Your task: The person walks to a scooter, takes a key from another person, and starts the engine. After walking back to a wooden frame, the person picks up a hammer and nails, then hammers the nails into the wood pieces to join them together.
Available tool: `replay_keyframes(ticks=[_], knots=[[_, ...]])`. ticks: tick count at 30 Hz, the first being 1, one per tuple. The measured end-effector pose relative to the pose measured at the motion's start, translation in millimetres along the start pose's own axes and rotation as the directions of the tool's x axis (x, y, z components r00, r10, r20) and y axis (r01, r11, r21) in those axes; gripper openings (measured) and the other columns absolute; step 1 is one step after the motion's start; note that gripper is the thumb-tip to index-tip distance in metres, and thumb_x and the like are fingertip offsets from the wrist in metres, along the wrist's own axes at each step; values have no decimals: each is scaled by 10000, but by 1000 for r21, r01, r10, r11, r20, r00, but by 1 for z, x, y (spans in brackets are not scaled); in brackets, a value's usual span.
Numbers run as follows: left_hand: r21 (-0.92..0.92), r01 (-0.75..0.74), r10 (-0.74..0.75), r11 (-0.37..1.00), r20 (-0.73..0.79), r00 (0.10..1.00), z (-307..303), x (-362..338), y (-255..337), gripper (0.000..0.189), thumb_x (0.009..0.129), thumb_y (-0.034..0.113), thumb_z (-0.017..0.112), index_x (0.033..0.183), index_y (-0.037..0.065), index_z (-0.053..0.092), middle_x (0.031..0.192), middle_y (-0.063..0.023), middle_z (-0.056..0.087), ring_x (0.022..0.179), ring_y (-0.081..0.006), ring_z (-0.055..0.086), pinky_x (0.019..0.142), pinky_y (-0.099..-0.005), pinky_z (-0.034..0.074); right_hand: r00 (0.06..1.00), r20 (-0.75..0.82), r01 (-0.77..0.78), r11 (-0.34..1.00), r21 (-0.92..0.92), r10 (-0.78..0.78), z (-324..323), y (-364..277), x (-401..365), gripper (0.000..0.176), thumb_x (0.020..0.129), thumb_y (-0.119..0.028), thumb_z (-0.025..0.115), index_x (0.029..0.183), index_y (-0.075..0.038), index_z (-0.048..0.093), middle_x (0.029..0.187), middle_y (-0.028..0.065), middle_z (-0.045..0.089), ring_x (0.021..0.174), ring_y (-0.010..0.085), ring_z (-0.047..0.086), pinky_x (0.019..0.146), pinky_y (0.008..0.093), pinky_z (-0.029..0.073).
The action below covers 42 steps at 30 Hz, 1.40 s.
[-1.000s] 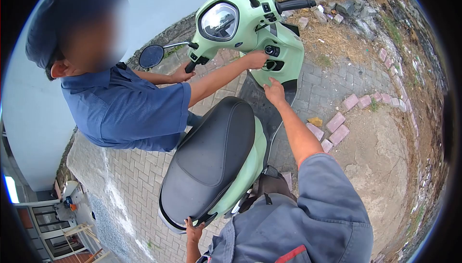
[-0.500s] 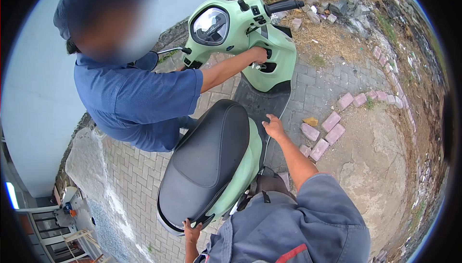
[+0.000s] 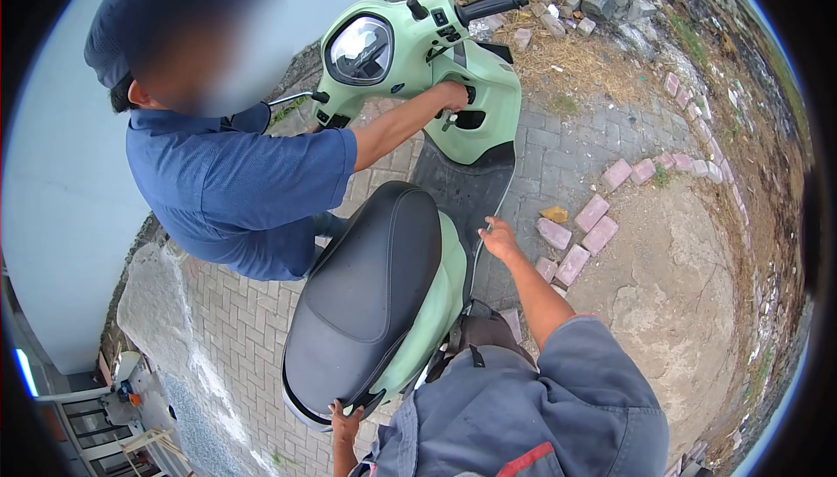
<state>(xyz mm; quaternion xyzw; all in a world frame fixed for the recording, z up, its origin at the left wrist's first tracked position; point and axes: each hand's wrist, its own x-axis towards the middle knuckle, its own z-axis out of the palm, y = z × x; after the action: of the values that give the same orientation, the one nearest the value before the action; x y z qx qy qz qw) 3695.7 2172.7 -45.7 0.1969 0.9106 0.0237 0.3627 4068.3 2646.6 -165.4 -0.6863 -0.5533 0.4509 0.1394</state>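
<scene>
A light green scooter (image 3: 449, 259) with a black seat (image 3: 366, 294) stands in front of me. My left hand (image 3: 346, 422) rests at the rear end of the seat, its fingers spread on the edge. Off the scooter's right side, my right hand (image 3: 500, 240) hangs in the air beside the footboard (image 3: 462, 189), fingers apart and holding nothing. Across the scooter, a person in a blue shirt (image 3: 253, 172) reaches one hand (image 3: 451, 96) to the key area of the front panel, where keys hang.
Loose pink bricks (image 3: 573, 264) lie on the grey paving at the right, beside a rough concrete patch (image 3: 663, 294). A white wall (image 3: 61, 198) rises at the left. Rubble (image 3: 598, 6) and dry grass are at the top right.
The scooter's front and the other person appear slightly further left in the view. My right hand stays apart from the scooter, and my left hand remains at the seat's rear.
</scene>
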Motion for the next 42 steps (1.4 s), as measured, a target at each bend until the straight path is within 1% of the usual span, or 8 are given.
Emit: replay_keyframes(ticks=[14, 20, 25, 27, 35, 37, 39, 42], knots=[[-55, 33, -33, 998, 3, 999, 2, 4, -5, 1035, 729, 384, 803, 1513, -60, 294, 1585, -346, 159, 1473, -423, 256, 1180, -397, 283, 999, 36, 4, 1000, 10, -4, -4, 2, -2, 486, 916, -245, 681, 1326, -6, 576, 1302, 223, 620, 1226, 358, 585, 1032, 411, 471], [-2, -240, 229, 971, -286, 930, 17, -3, -27, 743, 780, 246, 768, 1379, -85, 478, 1445, -318, 447, 1362, -431, 428, 1141, -441, 348, 998, 63, -24, 994, 106, 17, -7, 37, -18, 477, 891, -244, 699, 1278, 19, 608, 1237, 235, 654, 1164, 353, 629, 1001, 385, 484], [-75, -349, 309, 934, -322, 895, 35, -22, -57, 623, 769, 198, 772, 1284, -80, 561, 1352, -303, 542, 1267, -424, 523, 1080, -449, 410, 997, 67, -43, 999, 3, 42, 11, 103, -53, 482, 889, -265, 697, 1265, 26, 614, 1208, 229, 667, 1139, 347, 640, 999, 375, 485], [-190, -266, 225, 945, -213, 951, 45, -34, -79, 568, 772, 189, 769, 1248, -70, 599, 1272, -288, 607, 1220, -413, 571, 1046, -450, 441, 997, 76, 42, 981, -188, -29, 22, 122, -80, 483, 891, -276, 694, 1255, 31, 618, 1198, 219, 674, 1141, 349, 637, 1003, 372, 483], [-183, -314, 284, 932, -171, 943, 59, -89, -208, 583, 799, 281, 758, 1287, -3, 612, 1254, -254, 639, 1167, -384, 622, 998, -430, 492, 966, 81, 255, 956, -144, -246, 104, 76, -220, 477, 869, -192, 715, 1294, -12, 592, 1162, 208, 683, 978, 305, 697, 876, 396, 536], [-208, -319, 266, 925, -247, 932, 50, -105, -242, 572, 812, 279, 750, 1290, 1, 605, 1271, -263, 624, 1187, -399, 604, 1013, -433, 483, 904, 124, 421, 904, -77, -410, 137, 32, -271, 484, 882, -158, 692, 1321, -6, 554, 1220, 243, 625, 1096, 388, 626, 959, 437, 498], [-274, -280, 186, 920, -324, 928, 54, -127, -302, 566, 818, 278, 746, 1290, 1, 602, 1279, -268, 615, 1193, -406, 596, 1020, -433, 479, 695, 108, 718, 691, -82, -710, 177, -11, -323, 537, 890, -162, 688, 1379, -22, 514, 1362, 257, 530, 1250, 404, 525, 1052, 443, 433], [-415, -95, -73, 905, -370, 926, 94, -184, -390, 571, 819, 283, 742, 1291, -5, 600, 1284, -274, 610, 1196, -410, 592, 1024, -431, 476, 595, 314, 799, 588, -126, -740, 243, -73, -374, 598, 906, -218, 681, 1434, -36, 468, 1493, 270, 392, 1400, 427, 350, 1148, 476, 320]])
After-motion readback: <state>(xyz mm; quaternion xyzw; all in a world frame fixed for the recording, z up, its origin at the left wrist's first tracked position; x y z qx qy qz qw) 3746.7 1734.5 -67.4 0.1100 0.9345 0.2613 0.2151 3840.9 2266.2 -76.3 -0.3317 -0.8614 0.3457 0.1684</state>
